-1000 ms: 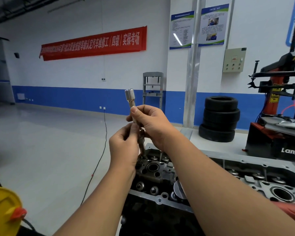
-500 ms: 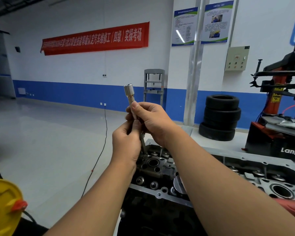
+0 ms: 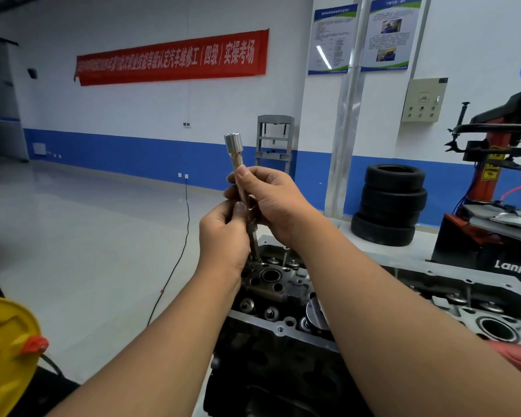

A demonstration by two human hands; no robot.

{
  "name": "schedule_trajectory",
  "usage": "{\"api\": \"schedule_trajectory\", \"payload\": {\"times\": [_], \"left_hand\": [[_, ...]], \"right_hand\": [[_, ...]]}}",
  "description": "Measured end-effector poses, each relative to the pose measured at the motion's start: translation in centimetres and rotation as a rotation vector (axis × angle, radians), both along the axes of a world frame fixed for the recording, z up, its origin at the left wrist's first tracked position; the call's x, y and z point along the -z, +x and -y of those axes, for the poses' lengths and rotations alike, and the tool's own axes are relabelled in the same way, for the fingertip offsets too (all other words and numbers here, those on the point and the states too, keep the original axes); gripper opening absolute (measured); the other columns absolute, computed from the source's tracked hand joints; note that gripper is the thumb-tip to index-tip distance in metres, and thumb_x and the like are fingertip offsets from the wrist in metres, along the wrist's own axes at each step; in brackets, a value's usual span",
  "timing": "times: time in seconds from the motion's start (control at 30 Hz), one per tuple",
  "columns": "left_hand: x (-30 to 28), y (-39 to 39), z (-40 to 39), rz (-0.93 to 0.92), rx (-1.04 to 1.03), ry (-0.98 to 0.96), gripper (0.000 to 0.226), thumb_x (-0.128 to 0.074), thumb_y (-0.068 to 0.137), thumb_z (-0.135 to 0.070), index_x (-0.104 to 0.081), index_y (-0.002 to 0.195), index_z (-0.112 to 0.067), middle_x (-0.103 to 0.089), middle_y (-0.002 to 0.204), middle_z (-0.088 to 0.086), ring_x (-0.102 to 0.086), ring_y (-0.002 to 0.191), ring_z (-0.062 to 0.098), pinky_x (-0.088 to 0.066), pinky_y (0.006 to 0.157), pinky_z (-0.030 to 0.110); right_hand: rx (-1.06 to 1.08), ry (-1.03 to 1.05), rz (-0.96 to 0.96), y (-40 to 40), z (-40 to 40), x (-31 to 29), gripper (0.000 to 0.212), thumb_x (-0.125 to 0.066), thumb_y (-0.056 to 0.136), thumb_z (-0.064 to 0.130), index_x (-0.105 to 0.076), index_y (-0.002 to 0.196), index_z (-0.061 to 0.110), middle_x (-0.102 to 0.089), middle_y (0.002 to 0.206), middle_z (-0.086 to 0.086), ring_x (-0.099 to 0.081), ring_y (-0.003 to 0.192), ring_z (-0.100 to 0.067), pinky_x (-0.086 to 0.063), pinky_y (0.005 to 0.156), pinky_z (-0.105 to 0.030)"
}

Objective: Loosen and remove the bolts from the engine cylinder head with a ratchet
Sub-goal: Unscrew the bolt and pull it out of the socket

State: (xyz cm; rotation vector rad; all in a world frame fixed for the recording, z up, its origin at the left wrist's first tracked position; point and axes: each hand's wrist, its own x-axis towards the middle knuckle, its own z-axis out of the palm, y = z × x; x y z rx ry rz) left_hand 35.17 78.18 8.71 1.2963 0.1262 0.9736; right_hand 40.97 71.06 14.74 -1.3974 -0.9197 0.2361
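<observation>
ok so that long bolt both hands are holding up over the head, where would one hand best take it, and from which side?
Take the long bolt on its bare shank just under the wide silver top, coming from the left. It stands nearly upright; the right hand pinches the middle from the right, and the left hand grips lower down. The lower end, near the cylinder head, is mostly hidden.

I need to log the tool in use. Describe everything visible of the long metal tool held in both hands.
The long metal tool is a slim steel shaft with a wider, shiny cylindrical socket end on top. It stands nearly upright, tilted slightly left, above the cylinder head. The right hand pinches its upper shaft; the left hand grips lower down. Its lower end reaches the head's top; the tip is hidden.
</observation>
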Motion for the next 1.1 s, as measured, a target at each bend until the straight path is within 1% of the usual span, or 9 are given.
{"api": "schedule_trajectory", "payload": {"times": [0.2,0.3,0.4,0.5,0.63,0.73,0.87,0.97,1.1], "left_hand": [[0.03,-0.30,-0.26,0.053,-0.053,0.020,0.011,-0.077,0.094,-0.025,-0.075,0.087,-0.033,-0.079,0.083,-0.014,-0.075,0.076,0.003,-0.054,0.061,0.012],[0.03,-0.19,-0.09,0.031,-0.030,0.010,0.026,-0.063,0.103,-0.033,-0.078,0.082,-0.036,-0.077,0.082,0.000,-0.071,0.073,0.007,-0.057,0.062,0.023],[0.08,0.06,-0.05,0.000,-0.016,0.012,0.033,-0.054,0.108,-0.026,-0.078,0.087,-0.034,-0.077,0.093,0.008,-0.074,0.089,0.025,-0.063,0.082,0.046],[0.08,-0.01,-0.16,0.008,-0.048,0.030,0.022,-0.063,0.104,-0.021,-0.076,0.091,-0.034,-0.079,0.089,-0.011,-0.076,0.086,0.009,-0.058,0.072,0.025],[0.06,-0.15,-0.22,0.056,-0.073,0.031,0.009,-0.078,0.093,-0.023,-0.075,0.088,-0.029,-0.079,0.084,-0.012,-0.076,0.080,0.005,-0.055,0.064,0.013],[-0.09,-0.13,-0.06,0.051,-0.032,0.007,0.021,-0.067,0.101,-0.032,-0.078,0.083,-0.029,-0.078,0.082,-0.005,-0.072,0.075,0.007,-0.056,0.062,0.019],[-0.01,0.12,-0.10,-0.004,0.008,-0.006,0.036,-0.049,0.110,-0.019,-0.077,0.089,-0.027,-0.077,0.085,-0.002,-0.072,0.086,0.017,-0.061,0.084,0.044],[-0.01,0.06,-0.21,-0.002,-0.060,0.030,0.026,-0.059,0.105,-0.017,-0.075,0.088,-0.029,-0.078,0.083,-0.010,-0.075,0.080,0.007,-0.058,0.070,0.024],[0.15,-0.03,-0.32,0.034,-0.101,0.044,0.014,-0.079,0.092,-0.020,-0.072,0.086,-0.031,-0.077,0.082,-0.015,-0.075,0.080,0.007,-0.055,0.064,0.014]], "right_hand": [[-0.028,0.033,-0.033,0.21,0.22,0.14,0.016,-0.077,0.093,0.027,-0.067,0.095,0.015,-0.076,0.081,-0.003,-0.070,0.079,-0.023,-0.057,0.082,-0.058],[-0.014,0.019,-0.002,-0.05,0.20,0.09,0.018,-0.070,0.098,0.030,-0.071,0.096,0.013,-0.076,0.089,-0.005,-0.069,0.077,-0.018,-0.057,0.068,-0.039],[-0.013,0.002,-0.006,-0.23,0.12,0.00,0.025,-0.064,0.102,0.034,-0.074,0.101,0.011,-0.076,0.091,-0.004,-0.070,0.078,-0.015,-0.055,0.073,-0.037],[-0.027,0.007,-0.035,-0.17,0.23,-0.06,0.022,-0.068,0.099,0.034,-0.071,0.103,0.012,-0.077,0.088,-0.004,-0.071,0.079,-0.016,-0.056,0.074,-0.040],[-0.059,0.047,-0.059,0.03,0.42,0.03,0.020,-0.078,0.092,0.024,-0.064,0.099,0.011,-0.076,0.084,-0.005,-0.073,0.077,-0.017,-0.061,0.069,-0.037],[-0.031,0.023,-0.011,0.04,0.25,0.02,0.018,-0.072,0.097,0.027,-0.066,0.099,0.010,-0.077,0.090,-0.005,-0.072,0.076,-0.015,-0.059,0.064,-0.033],[0.015,0.013,-0.002,-0.01,0.07,-0.09,0.025,-0.062,0.103,0.034,-0.071,0.096,0.011,-0.076,0.094,-0.006,-0.068,0.072,-0.012,-0.053,0.059,-0.029],[0.009,0.001,-0.023,-0.04,0.15,-0.13,0.027,-0.065,0.101,0.038,-0.073,0.099,0.012,-0.076,0.091,-0.004,-0.069,0.074,-0.013,-0.055,0.061,-0.030],[-0.026,0.009,-0.030,0.15,0.43,0.03,0.019,-0.075,0.094,0.031,-0.070,0.094,0.012,-0.076,0.091,-0.006,-0.072,0.082,-0.024,-0.062,0.079,-0.054]]}}
